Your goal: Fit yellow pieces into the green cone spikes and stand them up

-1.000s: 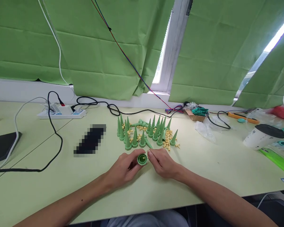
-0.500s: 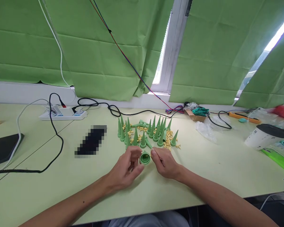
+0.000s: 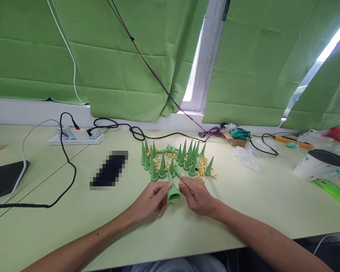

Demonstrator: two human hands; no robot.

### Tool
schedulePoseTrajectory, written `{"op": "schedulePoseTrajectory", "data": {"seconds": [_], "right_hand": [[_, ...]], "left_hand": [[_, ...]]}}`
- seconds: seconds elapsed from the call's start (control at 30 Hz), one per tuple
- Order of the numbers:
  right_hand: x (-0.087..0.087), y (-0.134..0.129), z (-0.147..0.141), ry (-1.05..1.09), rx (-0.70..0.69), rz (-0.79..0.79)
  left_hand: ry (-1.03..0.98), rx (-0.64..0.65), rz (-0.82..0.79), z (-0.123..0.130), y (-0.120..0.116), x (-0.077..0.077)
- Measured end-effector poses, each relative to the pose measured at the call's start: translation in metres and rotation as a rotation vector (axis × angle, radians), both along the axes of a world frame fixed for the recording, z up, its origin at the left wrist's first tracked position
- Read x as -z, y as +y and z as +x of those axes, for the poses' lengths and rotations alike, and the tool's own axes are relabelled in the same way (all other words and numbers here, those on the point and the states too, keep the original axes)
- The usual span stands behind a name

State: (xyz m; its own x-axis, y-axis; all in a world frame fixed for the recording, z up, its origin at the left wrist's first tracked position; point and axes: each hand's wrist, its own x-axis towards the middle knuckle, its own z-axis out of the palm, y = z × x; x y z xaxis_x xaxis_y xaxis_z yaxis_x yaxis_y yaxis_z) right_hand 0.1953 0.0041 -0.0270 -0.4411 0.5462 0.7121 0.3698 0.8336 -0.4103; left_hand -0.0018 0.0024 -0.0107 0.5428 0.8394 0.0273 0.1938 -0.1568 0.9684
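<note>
Print on the white cup, well right of the right hand, is too small to read. Half a second ago the left hand was loosely spread; now it pinches the green cone, open end toward the person. The right hand is closed on a mostly hidden yellow piece beside it. Bare surface flanks both hands; its near edge lies below.
</note>
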Motion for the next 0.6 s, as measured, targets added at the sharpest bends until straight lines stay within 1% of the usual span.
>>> {"op": "schedulePoseTrajectory", "data": {"seconds": [0.13, 0.23, 0.4, 0.6], "right_hand": [[-0.001, 0.000, -0.001, -0.023, 0.002, -0.014], [-0.002, -0.001, -0.002, -0.050, -0.002, -0.025], [-0.003, -0.003, -0.001, -0.103, 0.009, -0.065], [-0.005, -0.004, 0.000, -0.147, -0.004, -0.114]], "left_hand": [[-0.014, 0.013, 0.023, 0.001, -0.001, -0.008], [0.014, 0.021, 0.131, 0.001, -0.004, -0.012], [0.084, -0.022, 0.339, 0.000, -0.005, -0.011], [0.122, -0.003, 0.470, -0.002, -0.004, -0.009]]}}
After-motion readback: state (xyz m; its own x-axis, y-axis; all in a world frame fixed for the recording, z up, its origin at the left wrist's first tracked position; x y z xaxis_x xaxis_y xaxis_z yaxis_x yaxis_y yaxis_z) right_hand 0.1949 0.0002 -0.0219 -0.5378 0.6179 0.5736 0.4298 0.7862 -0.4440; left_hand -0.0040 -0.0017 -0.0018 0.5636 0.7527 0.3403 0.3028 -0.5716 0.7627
